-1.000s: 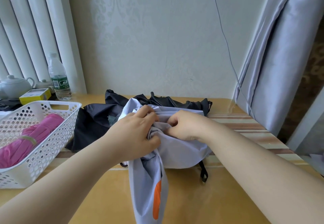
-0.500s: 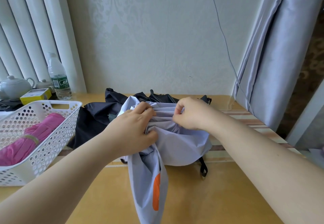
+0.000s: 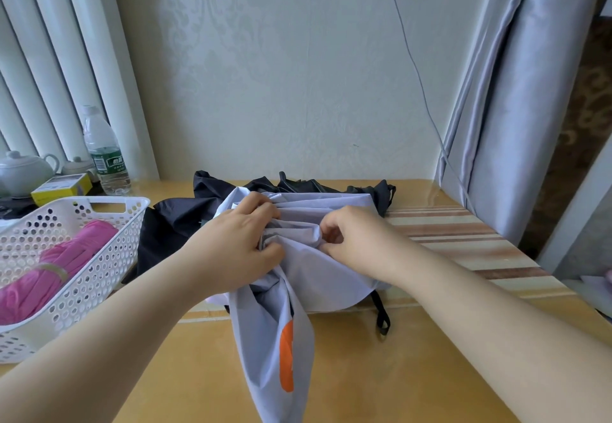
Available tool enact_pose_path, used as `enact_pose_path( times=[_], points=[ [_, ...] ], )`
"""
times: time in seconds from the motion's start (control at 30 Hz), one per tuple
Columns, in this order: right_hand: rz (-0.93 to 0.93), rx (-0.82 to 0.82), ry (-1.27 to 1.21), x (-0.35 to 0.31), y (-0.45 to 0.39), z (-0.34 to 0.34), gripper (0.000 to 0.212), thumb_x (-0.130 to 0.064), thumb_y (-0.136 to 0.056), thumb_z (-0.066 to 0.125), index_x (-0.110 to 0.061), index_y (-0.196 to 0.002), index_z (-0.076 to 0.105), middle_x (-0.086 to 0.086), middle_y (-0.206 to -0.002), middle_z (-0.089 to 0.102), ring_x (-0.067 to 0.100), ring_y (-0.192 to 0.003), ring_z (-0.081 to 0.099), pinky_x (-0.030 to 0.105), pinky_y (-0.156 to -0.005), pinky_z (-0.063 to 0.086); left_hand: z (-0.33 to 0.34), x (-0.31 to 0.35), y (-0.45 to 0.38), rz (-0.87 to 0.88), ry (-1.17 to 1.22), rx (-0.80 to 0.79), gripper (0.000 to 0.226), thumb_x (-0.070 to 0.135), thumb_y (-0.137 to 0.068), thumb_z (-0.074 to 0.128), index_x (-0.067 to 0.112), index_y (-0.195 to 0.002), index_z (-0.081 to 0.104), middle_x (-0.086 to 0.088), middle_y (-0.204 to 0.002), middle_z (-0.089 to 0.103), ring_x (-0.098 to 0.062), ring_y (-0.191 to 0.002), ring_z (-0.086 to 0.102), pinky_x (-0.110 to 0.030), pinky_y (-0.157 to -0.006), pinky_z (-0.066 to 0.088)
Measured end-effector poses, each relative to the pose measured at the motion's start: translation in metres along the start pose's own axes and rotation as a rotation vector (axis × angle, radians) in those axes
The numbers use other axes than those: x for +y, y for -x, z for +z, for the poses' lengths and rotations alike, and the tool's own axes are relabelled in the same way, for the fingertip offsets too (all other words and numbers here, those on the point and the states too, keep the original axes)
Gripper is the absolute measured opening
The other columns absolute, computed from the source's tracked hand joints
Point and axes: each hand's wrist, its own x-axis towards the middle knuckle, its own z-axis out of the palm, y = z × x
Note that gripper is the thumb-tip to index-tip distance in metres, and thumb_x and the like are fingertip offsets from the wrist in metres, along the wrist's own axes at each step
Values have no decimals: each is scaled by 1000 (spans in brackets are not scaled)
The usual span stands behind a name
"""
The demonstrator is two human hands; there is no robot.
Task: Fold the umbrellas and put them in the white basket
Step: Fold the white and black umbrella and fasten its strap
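Note:
A pale lilac umbrella (image 3: 328,277) with an orange patch lies bunched in the middle of the wooden table; one flap hangs toward me. My left hand (image 3: 238,244) grips its gathered folds on the left. My right hand (image 3: 351,240) pinches a fold just to the right of it. Behind the lilac one lies a black umbrella (image 3: 172,224), spread loosely. The white perforated basket (image 3: 109,244) stands at the left and holds a folded pink umbrella (image 3: 49,273) with a band round it.
A water bottle (image 3: 104,154), a yellow box (image 3: 61,187) and a white teapot (image 3: 21,171) stand behind the basket. A grey curtain (image 3: 516,98) and a hanging cable (image 3: 420,78) are at the right. A striped strip (image 3: 463,240) runs along the table's right edge.
My right hand lifted toward the back of the lilac canopy, then came down again onto a fold near my left hand. My left hand kept its grip on the gathered fabric.

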Motion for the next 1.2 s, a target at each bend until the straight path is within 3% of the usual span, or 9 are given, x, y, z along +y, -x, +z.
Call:
enact_pose_path(
  times=[0.17,0.3,0.47,0.6,0.67,0.8,0.97,1.03,1.2],
  points=[
    [-95,44,-190,11,8,4,11,-14,-92,61,-19,-85,66,-9,-74,65,1,-65,55,15,-61,40,-4,-8,-1,-58,0,-24,81,58,-58,12,21,-120,49,18,-115,32,-5,-98,39,-20,-80,29],
    [3,250,-387,37,10,-4,23,-12,-92,62,-28,-76,61,-12,-67,63,-4,-62,56,7,-61,40,-9,-20,1,-141,23,-37,80,58,-56,11,18,-114,48,9,-118,38,-16,-97,49,-26,-75,31],
    [-175,253,-282,16,8,-5,8,-15,-90,65,-18,-97,63,-14,-80,61,-6,-74,53,6,-68,39,-5,-9,-4,-64,-10,-54,80,59,-57,11,22,-118,47,17,-111,30,-8,-97,39,-21,-79,29],
    [-160,11,-164,6,-1,-5,27,-20,-90,63,-31,-113,53,-15,-98,64,-1,-93,58,21,-87,49,-3,-5,-6,-52,-28,-45,85,59,-57,10,21,-124,47,18,-110,27,-6,-98,37,-21,-80,28],
    [-158,-62,-133,4,-1,-1,39,-18,-89,61,-36,-121,47,-13,-101,63,5,-95,59,26,-87,51,-4,-7,-6,-64,-15,-49,85,59,-57,10,21,-123,47,18,-111,27,-6,-97,38,-21,-80,29],
    [-241,40,-46,-1,-3,9,48,-17,-92,58,-32,-134,41,-2,-90,63,13,-81,59,33,-75,51,-5,-7,-5,-70,-14,-50,80,58,-57,9,23,-118,47,18,-112,29,-6,-97,38,-20,-79,27],
    [-161,122,-347,10,-6,13,23,-16,-91,64,-26,-111,56,-9,-67,60,-2,-59,51,10,-60,39,-7,-15,-2,-105,22,-45,77,59,-58,11,21,-114,47,14,-119,36,-10,-98,44,-22,-77,30],
    [-111,119,-377,16,-4,18,13,-23,-93,62,-28,-101,53,-9,-63,55,-1,-53,47,10,-55,36,-7,-16,-1,-100,20,-60,77,59,-58,11,22,-116,46,13,-121,37,-11,-99,45,-23,-78,31],
    [-227,108,-277,14,-2,17,15,-18,-98,52,-30,-100,44,-4,-65,52,4,-56,44,14,-58,38,-7,-18,-3,-112,28,-59,78,59,-58,11,22,-116,45,14,-118,35,-12,-98,46,-23,-79,31]
  ],
)
